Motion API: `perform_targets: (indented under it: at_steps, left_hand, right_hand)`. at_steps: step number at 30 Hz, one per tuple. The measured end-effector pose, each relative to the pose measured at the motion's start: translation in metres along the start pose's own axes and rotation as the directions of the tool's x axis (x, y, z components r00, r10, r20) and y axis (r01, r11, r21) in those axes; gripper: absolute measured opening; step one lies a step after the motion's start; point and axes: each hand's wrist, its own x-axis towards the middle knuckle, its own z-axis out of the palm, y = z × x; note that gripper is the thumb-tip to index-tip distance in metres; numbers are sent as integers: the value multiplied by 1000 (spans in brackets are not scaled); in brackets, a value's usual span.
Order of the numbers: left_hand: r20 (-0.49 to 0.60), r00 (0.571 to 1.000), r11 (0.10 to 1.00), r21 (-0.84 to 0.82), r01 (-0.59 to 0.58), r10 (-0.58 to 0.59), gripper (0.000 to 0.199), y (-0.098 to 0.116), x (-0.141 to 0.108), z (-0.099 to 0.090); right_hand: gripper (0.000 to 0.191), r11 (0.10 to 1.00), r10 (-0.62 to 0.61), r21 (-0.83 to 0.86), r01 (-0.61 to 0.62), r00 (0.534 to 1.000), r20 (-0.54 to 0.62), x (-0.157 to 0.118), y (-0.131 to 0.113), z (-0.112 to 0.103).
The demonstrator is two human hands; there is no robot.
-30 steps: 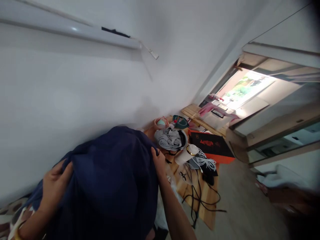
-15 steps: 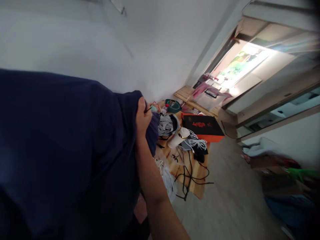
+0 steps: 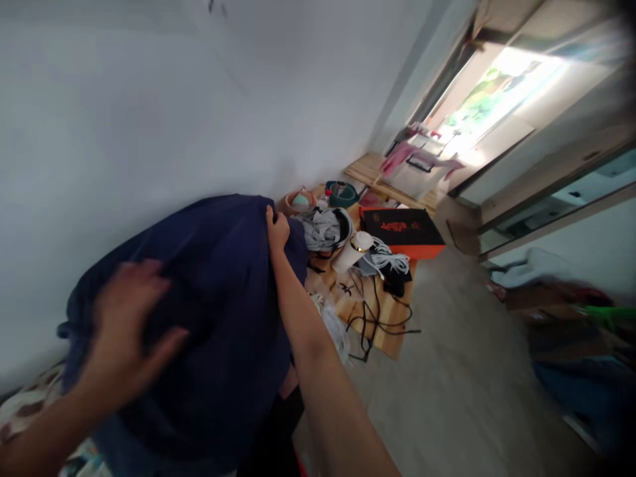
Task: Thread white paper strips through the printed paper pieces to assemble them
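A large navy-blue cloth (image 3: 218, 278), perhaps a garment, is bunched up across the left and middle of the view. My right hand (image 3: 277, 232) grips its right-hand edge, fingers folded over the fabric. Over the left part of the cloth is my left hand (image 3: 132, 318), blurred by motion, its thumb spread from the fingers and nothing in it. Whether that hand touches the fabric I cannot tell. The cloth hides whatever lies beneath it.
Right of the cloth, a wooden table (image 3: 390, 341) carries a white tumbler (image 3: 352, 252), a black-and-orange box (image 3: 402, 228), a coiled white cable (image 3: 390, 255), black cords (image 3: 375, 318) and a container of grey cloth (image 3: 322, 228). Patterned fabric (image 3: 30, 404) shows lower left. A wall stands behind.
The navy cloth has come down and now covers less of the view. My left hand has appeared over it with fingers spread. My right hand still grips the cloth's edge.
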Motion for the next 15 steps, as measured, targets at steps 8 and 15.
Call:
perform_targets:
  at_steps: [8,15]
  left_hand:
    - [383,801,879,-67,-473,460,16,53,28,71]
    - [306,884,925,23,-378,354,29,-57,12,62]
  right_hand:
    - [52,985,-104,-117,131,971,215,-27,13,-61]
    - [46,923,76,-383,-36,993,89,-153,141,-192]
